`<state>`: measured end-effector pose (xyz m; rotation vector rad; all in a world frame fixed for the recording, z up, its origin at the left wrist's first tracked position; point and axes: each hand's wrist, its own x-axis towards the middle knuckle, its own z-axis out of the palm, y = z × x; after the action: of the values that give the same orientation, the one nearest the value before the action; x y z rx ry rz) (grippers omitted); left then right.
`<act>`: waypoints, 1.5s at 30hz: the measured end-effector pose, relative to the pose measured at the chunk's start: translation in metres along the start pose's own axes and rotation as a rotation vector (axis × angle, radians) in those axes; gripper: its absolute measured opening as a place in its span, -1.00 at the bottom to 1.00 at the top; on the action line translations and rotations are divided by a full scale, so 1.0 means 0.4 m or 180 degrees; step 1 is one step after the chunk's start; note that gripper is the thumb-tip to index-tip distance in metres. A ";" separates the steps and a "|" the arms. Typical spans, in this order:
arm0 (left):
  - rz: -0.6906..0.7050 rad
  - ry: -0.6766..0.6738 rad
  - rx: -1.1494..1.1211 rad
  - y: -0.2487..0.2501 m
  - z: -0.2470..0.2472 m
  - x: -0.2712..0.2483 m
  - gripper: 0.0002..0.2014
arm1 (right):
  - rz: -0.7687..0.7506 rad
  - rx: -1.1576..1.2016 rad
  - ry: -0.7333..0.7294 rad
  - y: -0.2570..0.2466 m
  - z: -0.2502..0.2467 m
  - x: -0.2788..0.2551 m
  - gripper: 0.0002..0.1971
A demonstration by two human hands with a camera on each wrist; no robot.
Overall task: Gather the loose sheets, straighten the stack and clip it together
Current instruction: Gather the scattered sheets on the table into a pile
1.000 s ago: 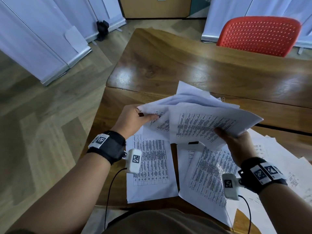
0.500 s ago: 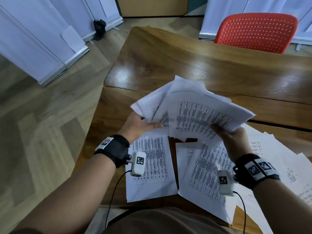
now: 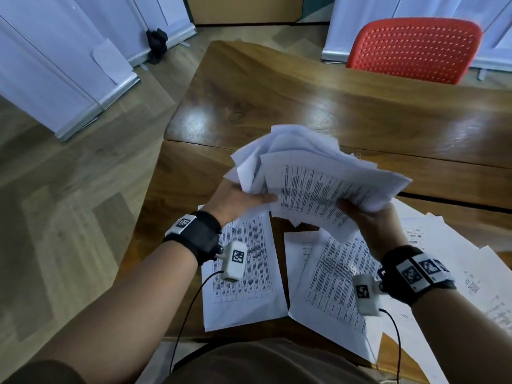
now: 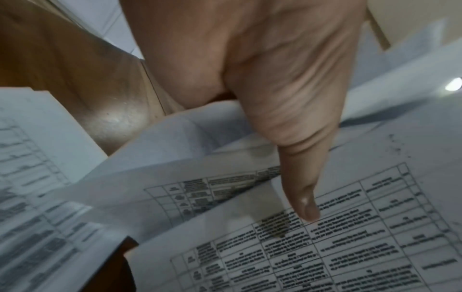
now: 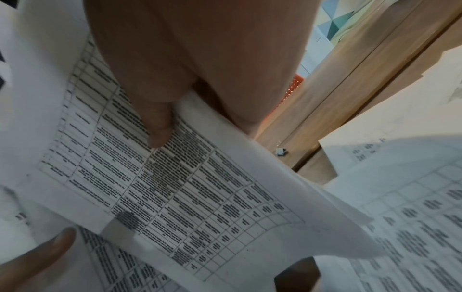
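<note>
A loose bundle of printed sheets (image 3: 318, 184) is held up over the wooden table (image 3: 304, 101), its pages splayed and uneven. My left hand (image 3: 238, 200) holds its left edge, thumb (image 4: 302, 197) lying across the top page (image 4: 350, 227). My right hand (image 3: 365, 217) grips the lower right edge, thumb (image 5: 160, 130) pressed on the printed page (image 5: 200, 187). More sheets lie flat below: one pile (image 3: 243, 273) at the left, others (image 3: 332, 286) fanned out to the right. A small clip (image 5: 280, 151) lies on the table beyond the bundle.
A red perforated chair (image 3: 410, 48) stands at the table's far side. White panels (image 3: 55, 65) line the wooden floor at the left. The table's near edge (image 3: 249, 335) is close to my body.
Both hands have drawn closer together and raised the bundle, bunching the sheets into a tighter, more upright fan. The sheets on the table have not moved.
</note>
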<state>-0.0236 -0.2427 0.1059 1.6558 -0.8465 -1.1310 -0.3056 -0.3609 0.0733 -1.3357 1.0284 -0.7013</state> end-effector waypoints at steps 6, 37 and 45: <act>0.0252 0.0243 0.0005 0.004 -0.021 0.024 -0.72 | -0.0241 0.0160 0.0014 -0.022 -0.021 0.005 -0.63; 0.0237 0.0544 0.1684 -0.017 -0.170 -0.015 -0.93 | 0.0039 -0.0254 0.0387 -0.046 -0.039 0.040 -0.80; 0.1929 0.0250 0.1631 0.170 -0.132 -0.028 -0.76 | 0.0015 -0.0307 0.0110 -0.055 -0.045 0.015 -0.70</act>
<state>0.0199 -0.2390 0.1812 1.6447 -1.5457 -0.4426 -0.3161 -0.3771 0.0949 -1.4080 1.1045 -0.6803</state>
